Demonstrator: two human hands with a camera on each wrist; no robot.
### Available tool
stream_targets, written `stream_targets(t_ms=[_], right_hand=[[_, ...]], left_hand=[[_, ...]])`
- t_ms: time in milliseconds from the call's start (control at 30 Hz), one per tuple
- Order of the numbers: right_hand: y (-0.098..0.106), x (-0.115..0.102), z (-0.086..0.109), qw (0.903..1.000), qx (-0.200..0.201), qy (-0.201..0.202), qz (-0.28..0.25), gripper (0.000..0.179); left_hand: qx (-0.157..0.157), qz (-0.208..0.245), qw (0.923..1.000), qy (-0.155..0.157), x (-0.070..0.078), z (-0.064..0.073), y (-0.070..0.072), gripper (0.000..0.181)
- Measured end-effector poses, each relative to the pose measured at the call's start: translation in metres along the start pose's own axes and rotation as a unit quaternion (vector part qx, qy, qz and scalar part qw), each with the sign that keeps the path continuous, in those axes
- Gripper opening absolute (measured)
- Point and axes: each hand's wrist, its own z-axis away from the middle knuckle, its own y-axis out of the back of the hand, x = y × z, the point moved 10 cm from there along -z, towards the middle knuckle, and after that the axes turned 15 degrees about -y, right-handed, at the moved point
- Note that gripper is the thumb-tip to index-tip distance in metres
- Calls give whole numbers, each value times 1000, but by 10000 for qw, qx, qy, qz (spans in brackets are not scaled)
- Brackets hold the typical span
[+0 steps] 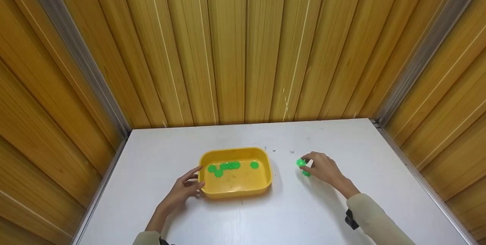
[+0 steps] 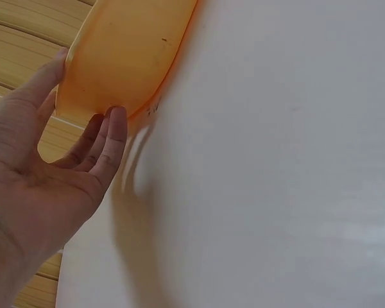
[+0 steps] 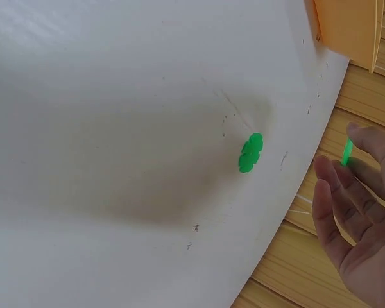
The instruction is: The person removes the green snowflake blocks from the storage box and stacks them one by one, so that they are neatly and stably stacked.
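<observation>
A yellow plastic basin (image 1: 237, 184) sits on the white table, with several green flower-shaped plastic discs (image 1: 231, 165) lying in it. My left hand (image 1: 182, 190) holds the basin's left end; in the left wrist view the thumb is at the rim and the fingers lie against the orange-looking wall (image 2: 115, 64). To the right of the basin, my right hand (image 1: 322, 168) pinches one green disc (image 3: 347, 152) between thumb and fingertip, raised over the table. Below it, another green notched disc (image 3: 251, 153) lies flat on the tabletop, partly covered by the hand in the head view.
The white tabletop (image 1: 167, 146) extends around the basin and shows a few small dark marks (image 1: 274, 150). Wood-patterned panels (image 1: 228, 47) rise behind it and on both sides, with grey metal posts (image 1: 91, 70) at the corners.
</observation>
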Motion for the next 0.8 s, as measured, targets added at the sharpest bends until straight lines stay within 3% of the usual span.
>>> stream_targets(t_ms=[267, 800], right_hand=[[-5, 17, 1, 9997, 3, -258, 40, 28], [-23, 51, 3, 9963, -420, -733, -182, 30]], left_hand=[[40, 32, 10000, -84, 2, 1, 1, 72], [37, 161, 9998, -143, -2, 2, -1, 71]])
